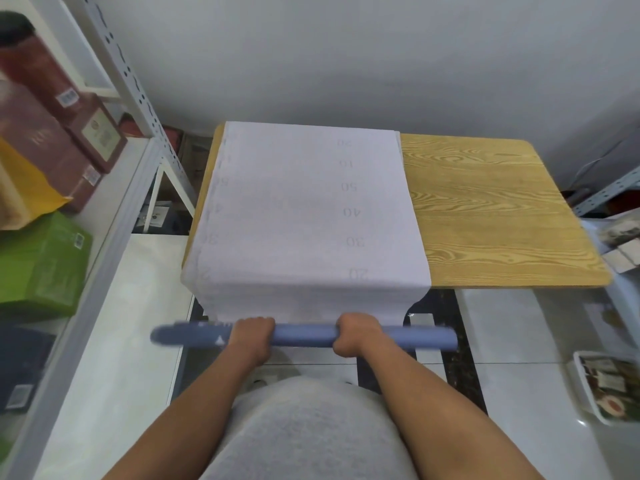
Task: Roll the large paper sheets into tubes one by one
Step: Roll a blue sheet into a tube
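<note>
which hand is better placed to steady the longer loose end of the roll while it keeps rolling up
Left, probably. The left hand grips the blue roll with the longer overhang beyond it. The right hand grips nearer its own end.

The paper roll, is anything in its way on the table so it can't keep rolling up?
Nothing visible is. Both hands, left hand and right hand, grip the blue roll below the table edge, and the flat white sheet ahead has nothing lying on it.

Wooden table [485, 216] bears white paper sheets [304, 209]
</note>
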